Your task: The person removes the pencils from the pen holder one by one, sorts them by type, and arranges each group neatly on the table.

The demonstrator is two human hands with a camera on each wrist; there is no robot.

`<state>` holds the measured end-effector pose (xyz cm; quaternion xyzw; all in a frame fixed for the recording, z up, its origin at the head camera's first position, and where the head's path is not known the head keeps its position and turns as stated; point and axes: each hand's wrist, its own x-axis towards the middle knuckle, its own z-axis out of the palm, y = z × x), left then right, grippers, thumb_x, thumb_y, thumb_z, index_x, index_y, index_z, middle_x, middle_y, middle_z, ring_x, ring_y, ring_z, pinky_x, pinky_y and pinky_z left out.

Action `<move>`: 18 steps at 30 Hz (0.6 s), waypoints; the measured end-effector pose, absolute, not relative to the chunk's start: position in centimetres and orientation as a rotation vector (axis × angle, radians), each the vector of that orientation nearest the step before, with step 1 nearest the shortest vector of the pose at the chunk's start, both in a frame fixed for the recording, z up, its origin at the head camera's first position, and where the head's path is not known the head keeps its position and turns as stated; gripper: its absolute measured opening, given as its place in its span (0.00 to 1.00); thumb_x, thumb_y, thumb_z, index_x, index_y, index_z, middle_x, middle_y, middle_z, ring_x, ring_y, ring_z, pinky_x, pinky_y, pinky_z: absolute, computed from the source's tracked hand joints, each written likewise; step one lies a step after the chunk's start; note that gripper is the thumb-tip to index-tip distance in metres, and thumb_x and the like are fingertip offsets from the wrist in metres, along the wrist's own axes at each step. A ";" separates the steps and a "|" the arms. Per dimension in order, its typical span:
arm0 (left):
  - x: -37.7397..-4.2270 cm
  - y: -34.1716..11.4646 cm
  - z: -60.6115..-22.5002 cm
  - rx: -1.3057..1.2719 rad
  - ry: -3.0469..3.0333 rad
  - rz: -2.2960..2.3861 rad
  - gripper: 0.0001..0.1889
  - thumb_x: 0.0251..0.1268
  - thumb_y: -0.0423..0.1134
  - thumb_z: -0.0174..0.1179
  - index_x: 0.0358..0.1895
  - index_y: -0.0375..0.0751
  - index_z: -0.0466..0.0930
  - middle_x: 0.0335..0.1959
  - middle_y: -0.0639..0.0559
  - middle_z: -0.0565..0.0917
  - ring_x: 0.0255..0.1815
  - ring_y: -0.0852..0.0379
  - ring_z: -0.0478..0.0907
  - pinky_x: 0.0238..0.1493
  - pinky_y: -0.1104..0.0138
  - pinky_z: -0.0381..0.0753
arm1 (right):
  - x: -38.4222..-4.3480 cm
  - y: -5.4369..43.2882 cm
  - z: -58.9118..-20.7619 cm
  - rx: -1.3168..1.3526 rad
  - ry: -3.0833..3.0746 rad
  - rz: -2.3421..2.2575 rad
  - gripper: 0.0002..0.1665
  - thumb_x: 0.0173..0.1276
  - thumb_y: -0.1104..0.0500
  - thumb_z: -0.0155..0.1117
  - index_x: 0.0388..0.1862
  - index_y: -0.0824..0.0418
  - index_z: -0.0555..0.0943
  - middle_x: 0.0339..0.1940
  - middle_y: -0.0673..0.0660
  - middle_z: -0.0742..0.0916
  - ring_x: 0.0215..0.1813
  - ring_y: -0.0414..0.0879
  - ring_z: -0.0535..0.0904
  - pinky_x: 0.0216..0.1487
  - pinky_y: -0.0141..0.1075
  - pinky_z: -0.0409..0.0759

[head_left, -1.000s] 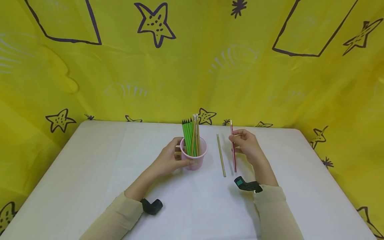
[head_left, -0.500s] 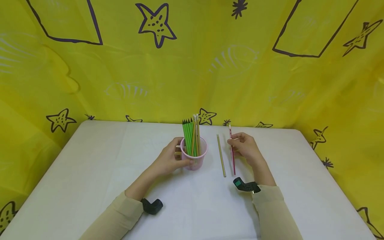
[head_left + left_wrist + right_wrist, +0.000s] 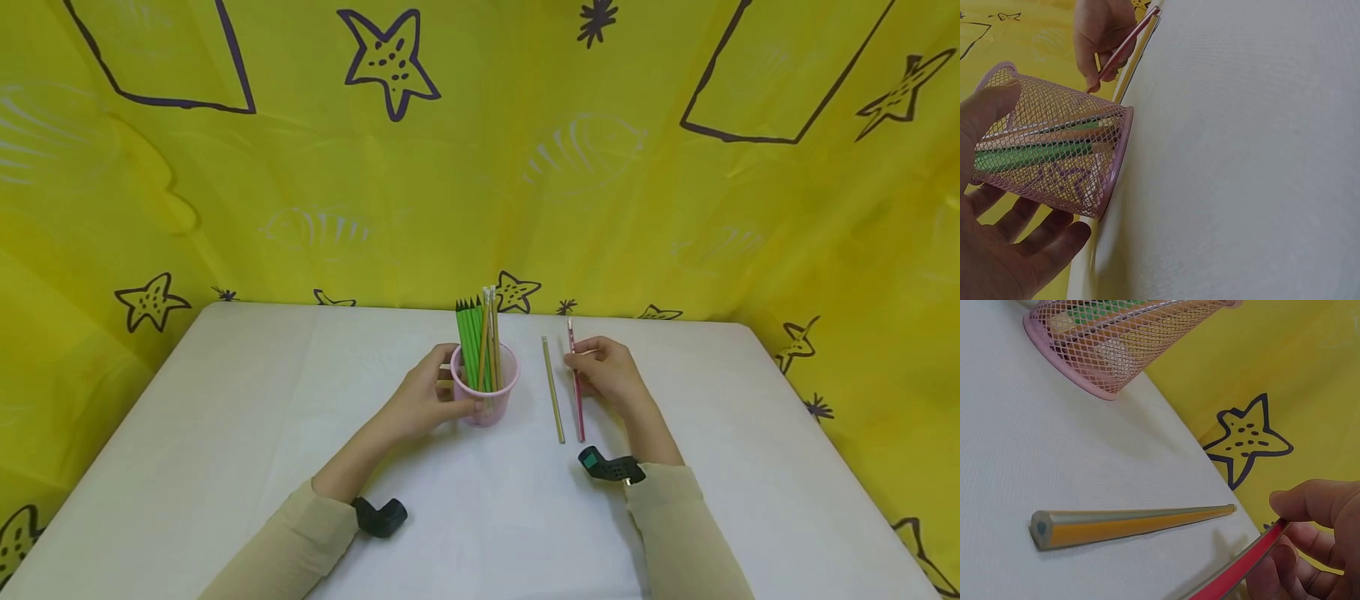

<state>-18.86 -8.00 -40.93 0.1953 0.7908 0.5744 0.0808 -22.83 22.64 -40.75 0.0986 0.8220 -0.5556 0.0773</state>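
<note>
A pink mesh pencil cup stands upright, holding several green pencils and a few gold ones. My left hand grips the cup from its left side, thumb at the front and fingers behind. To the right, my right hand pinches a red pencil between thumb and fingers. That pencil slants close over the table, its lower end towards me. Between cup and red pencil, a gold pencil lies on the table, nearly parallel to the red one.
The white table reaches back to a yellow cloth printed with stars and fish. Black wrist cameras, such as the one on the right wrist, sit at both cuffs.
My right hand has moved left and slightly towards me with the red pencil, bringing it nearer the gold pencil and lower. The left hand and cup have stayed put.
</note>
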 end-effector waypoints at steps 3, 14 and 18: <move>-18.9 -8.0 -40.9 0.574 2.361 1.712 0.41 0.52 0.36 0.77 0.68 0.44 0.63 0.64 0.47 0.74 0.61 0.46 0.77 0.60 0.57 0.82 | -22.9 22.6 -40.9 0.303 2.475 -1.645 0.22 0.69 0.56 0.67 0.55 0.67 0.75 0.35 0.57 0.82 0.30 0.43 0.76 0.31 0.31 0.85; -18.9 -8.0 -40.9 0.567 2.350 1.712 0.41 0.52 0.35 0.77 0.68 0.45 0.63 0.65 0.47 0.73 0.61 0.46 0.77 0.60 0.56 0.82 | -22.9 22.5 -41.3 0.313 2.511 -1.605 0.22 0.68 0.56 0.68 0.55 0.67 0.75 0.36 0.58 0.83 0.30 0.43 0.77 0.31 0.31 0.86; -18.8 -8.0 -40.9 0.562 2.357 1.710 0.41 0.52 0.35 0.77 0.68 0.44 0.63 0.65 0.47 0.74 0.61 0.46 0.77 0.60 0.56 0.82 | -22.8 22.5 -41.3 0.312 2.519 -1.605 0.23 0.69 0.55 0.68 0.56 0.66 0.75 0.36 0.58 0.82 0.30 0.44 0.77 0.32 0.32 0.87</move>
